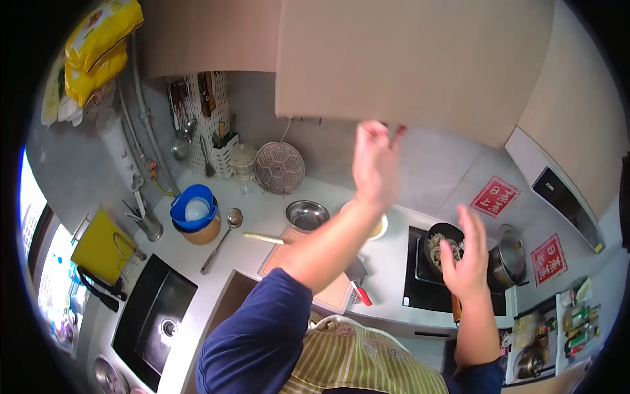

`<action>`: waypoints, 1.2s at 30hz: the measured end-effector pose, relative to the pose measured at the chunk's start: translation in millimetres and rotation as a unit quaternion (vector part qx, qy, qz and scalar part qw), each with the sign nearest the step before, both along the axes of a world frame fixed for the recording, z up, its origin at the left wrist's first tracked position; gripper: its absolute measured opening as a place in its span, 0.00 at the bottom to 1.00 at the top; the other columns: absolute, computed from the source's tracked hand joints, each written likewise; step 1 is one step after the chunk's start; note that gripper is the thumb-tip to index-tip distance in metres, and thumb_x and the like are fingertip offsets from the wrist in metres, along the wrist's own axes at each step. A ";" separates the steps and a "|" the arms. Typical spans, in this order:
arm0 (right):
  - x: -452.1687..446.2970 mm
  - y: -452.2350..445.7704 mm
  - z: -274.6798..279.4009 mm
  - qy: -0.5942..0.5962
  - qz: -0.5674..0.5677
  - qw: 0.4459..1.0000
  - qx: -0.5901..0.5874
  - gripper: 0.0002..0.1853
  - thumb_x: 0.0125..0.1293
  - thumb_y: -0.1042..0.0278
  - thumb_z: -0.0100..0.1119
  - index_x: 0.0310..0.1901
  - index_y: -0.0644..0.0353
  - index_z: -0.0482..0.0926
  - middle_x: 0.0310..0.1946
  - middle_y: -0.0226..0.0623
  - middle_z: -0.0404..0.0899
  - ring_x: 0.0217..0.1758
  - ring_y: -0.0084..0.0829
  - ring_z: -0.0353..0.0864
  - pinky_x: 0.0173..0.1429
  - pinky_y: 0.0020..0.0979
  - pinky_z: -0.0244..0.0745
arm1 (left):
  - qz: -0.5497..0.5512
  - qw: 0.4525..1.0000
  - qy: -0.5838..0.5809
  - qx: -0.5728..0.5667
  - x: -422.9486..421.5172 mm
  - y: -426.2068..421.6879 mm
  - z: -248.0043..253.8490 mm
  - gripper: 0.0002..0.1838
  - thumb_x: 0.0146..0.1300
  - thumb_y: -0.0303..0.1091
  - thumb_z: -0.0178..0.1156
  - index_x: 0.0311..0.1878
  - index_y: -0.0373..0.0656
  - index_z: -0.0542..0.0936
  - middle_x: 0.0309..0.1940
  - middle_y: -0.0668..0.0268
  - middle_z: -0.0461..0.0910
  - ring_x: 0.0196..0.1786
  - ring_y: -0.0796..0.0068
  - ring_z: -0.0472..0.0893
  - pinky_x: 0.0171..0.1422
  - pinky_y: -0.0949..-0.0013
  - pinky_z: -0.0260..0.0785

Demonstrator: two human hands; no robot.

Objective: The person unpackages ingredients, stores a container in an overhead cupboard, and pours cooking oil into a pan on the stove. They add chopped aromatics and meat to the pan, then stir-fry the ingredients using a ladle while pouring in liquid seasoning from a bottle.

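My left hand (375,167) is raised at the lower edge of the beige wall cabinet (407,59). Its fingers are partly curled and smeared, and whether they grip the edge is unclear. In front of the hob, my right hand (467,259) is held up with fingers stretched and thumb apart, holding nothing. Behind it sits a dark frying pan (438,268) with pale pieces of food, partly hidden by the hand. The pan's wooden handle (457,308) points toward me. Under my left forearm lie a light cutting board (335,292) and a red-handled tool (363,295).
A metal bowl (307,215) and a pale bowl (380,226) stand at the back of the counter. Left are a ladle (223,240), a blue basket (184,207) and the black sink (147,328). A steel pot (506,259) stands right of the pan, below the range hood (558,190).
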State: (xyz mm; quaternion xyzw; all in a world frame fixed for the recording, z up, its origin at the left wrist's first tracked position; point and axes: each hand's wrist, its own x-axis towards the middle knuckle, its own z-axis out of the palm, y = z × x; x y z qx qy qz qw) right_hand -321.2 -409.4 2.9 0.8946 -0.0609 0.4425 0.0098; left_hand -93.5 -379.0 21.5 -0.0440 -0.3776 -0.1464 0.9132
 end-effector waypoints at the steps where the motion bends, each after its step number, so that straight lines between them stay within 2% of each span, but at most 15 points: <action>1: 15.8 14.8 14.9 -0.037 -0.015 0.998 -0.047 0.35 0.60 0.78 0.64 0.69 0.68 0.65 0.61 0.56 0.73 0.64 0.56 0.72 0.70 0.45 0.67 | 0.029 0.999 -0.032 0.020 -14.5 10.6 -6.3 0.09 0.65 0.36 0.57 0.44 0.45 0.71 0.54 0.65 0.70 0.62 0.66 0.68 0.74 0.53 0.54; 4: 48.9 46.2 49.7 -0.146 -0.039 0.980 -0.128 0.32 0.60 0.75 0.65 0.67 0.66 0.69 0.60 0.52 0.75 0.64 0.51 0.73 0.67 0.46 0.69 | 0.105 0.967 -0.221 0.073 -39.6 32.6 -31.7 0.12 0.63 0.32 0.57 0.49 0.42 0.71 0.60 0.57 0.69 0.68 0.61 0.67 0.75 0.53 0.55; 6: 45.3 56.7 52.2 -0.100 -0.231 0.961 -0.119 0.22 0.64 0.72 0.64 0.60 0.63 0.75 0.55 0.46 0.79 0.59 0.45 0.77 0.63 0.45 0.71 | 0.121 0.936 -0.308 0.119 -57.6 61.0 -25.9 0.14 0.62 0.29 0.58 0.51 0.40 0.71 0.63 0.53 0.69 0.69 0.57 0.68 0.75 0.55 0.56; 7: 35.9 58.5 50.9 -0.077 -0.329 0.935 -0.108 0.18 0.66 0.70 0.63 0.56 0.61 0.78 0.53 0.44 0.81 0.57 0.42 0.79 0.60 0.45 0.72 | 0.124 0.935 -0.331 0.017 -63.5 58.5 -22.1 0.15 0.61 0.28 0.58 0.51 0.40 0.71 0.63 0.54 0.69 0.68 0.56 0.69 0.75 0.56 0.56; 8: 25.4 59.6 49.5 -0.053 -0.425 0.899 -0.093 0.14 0.68 0.68 0.63 0.53 0.60 0.81 0.51 0.41 0.82 0.54 0.39 0.81 0.58 0.45 0.74 | 0.099 0.931 -0.350 0.022 -66.2 59.6 -27.5 0.15 0.63 0.27 0.58 0.52 0.40 0.70 0.64 0.54 0.68 0.70 0.56 0.67 0.76 0.55 0.55; 11: -8.8 58.5 50.5 -0.177 -0.354 0.890 -0.224 0.12 0.69 0.65 0.63 0.49 0.61 0.83 0.46 0.41 0.85 0.47 0.41 0.84 0.53 0.41 0.76 | 0.047 0.923 -0.378 0.056 -70.9 59.5 -48.1 0.18 0.61 0.20 0.57 0.54 0.40 0.69 0.66 0.55 0.64 0.72 0.59 0.65 0.77 0.55 0.55; 12: -15.3 56.9 51.9 -0.193 -0.322 0.898 -0.230 0.12 0.68 0.68 0.66 0.48 0.66 0.83 0.44 0.42 0.85 0.45 0.38 0.84 0.52 0.37 0.77 | 0.033 0.920 -0.384 0.069 -71.0 59.1 -53.2 0.18 0.61 0.20 0.57 0.54 0.40 0.69 0.66 0.55 0.64 0.72 0.60 0.65 0.77 0.56 0.55; 15: -25.6 49.8 46.3 -0.248 -0.323 0.889 -0.212 0.12 0.67 0.70 0.66 0.48 0.67 0.82 0.44 0.42 0.85 0.45 0.37 0.84 0.52 0.36 0.77 | 0.008 0.901 -0.421 0.105 -73.3 60.0 -64.1 0.18 0.60 0.19 0.57 0.53 0.40 0.69 0.65 0.56 0.64 0.70 0.62 0.67 0.75 0.58 0.60; 18: -32.4 37.8 45.8 -0.292 -0.261 0.899 -0.197 0.11 0.69 0.68 0.64 0.46 0.66 0.83 0.42 0.43 0.85 0.41 0.40 0.84 0.48 0.37 0.78 | -0.009 0.883 -0.452 0.122 -81.2 65.9 -69.8 0.17 0.59 0.19 0.58 0.52 0.40 0.70 0.64 0.55 0.66 0.66 0.62 0.71 0.72 0.58 0.65; 24: -55.7 46.9 46.7 -0.174 -0.296 0.930 -0.131 0.14 0.69 0.67 0.66 0.50 0.67 0.81 0.46 0.45 0.84 0.47 0.40 0.83 0.54 0.37 0.76 | 0.060 0.866 -0.470 0.161 -111.1 83.9 -57.4 0.20 0.58 0.19 0.62 0.54 0.40 0.71 0.62 0.54 0.68 0.63 0.60 0.74 0.68 0.59 0.69; 26: -61.6 56.4 50.0 -0.174 -0.291 0.928 -0.154 0.14 0.69 0.64 0.63 0.50 0.64 0.82 0.45 0.44 0.85 0.47 0.43 0.84 0.52 0.40 0.77 | 0.098 0.873 -0.448 0.167 -121.0 89.5 -39.0 0.22 0.57 0.20 0.63 0.56 0.39 0.71 0.62 0.54 0.68 0.63 0.60 0.74 0.66 0.59 0.70; 29: -80.7 60.5 33.5 -0.146 -0.269 0.944 -0.123 0.14 0.71 0.65 0.59 0.52 0.64 0.81 0.49 0.46 0.83 0.52 0.47 0.81 0.54 0.44 0.75 | 0.258 0.855 -0.421 0.160 -139.8 96.4 -10.9 0.28 0.55 0.27 0.70 0.58 0.39 0.71 0.61 0.53 0.69 0.62 0.57 0.73 0.64 0.58 0.70; 31: -96.2 39.2 -4.1 -0.113 -0.246 0.953 -0.137 0.15 0.72 0.66 0.58 0.54 0.65 0.80 0.51 0.48 0.81 0.53 0.48 0.79 0.56 0.44 0.74 | 0.301 0.846 -0.412 0.155 -156.3 98.1 2.0 0.29 0.52 0.28 0.71 0.57 0.40 0.71 0.58 0.54 0.70 0.61 0.53 0.72 0.65 0.57 0.68; 33: -94.1 37.7 -36.8 -0.176 -0.056 0.982 0.032 0.16 0.73 0.67 0.56 0.56 0.69 0.74 0.53 0.43 0.76 0.54 0.40 0.77 0.56 0.36 0.72 | 0.330 0.841 -0.402 0.151 -167.9 99.8 6.7 0.30 0.49 0.29 0.72 0.56 0.40 0.71 0.56 0.55 0.71 0.60 0.51 0.72 0.64 0.56 0.68; 36: -91.1 69.8 -70.4 -0.065 0.002 0.985 0.161 0.19 0.70 0.73 0.54 0.59 0.71 0.68 0.48 0.48 0.75 0.51 0.41 0.77 0.56 0.37 0.72 | 0.346 0.848 -0.373 0.149 -182.3 99.4 14.4 0.30 0.43 0.28 0.74 0.50 0.40 0.71 0.50 0.56 0.71 0.55 0.51 0.72 0.59 0.57 0.69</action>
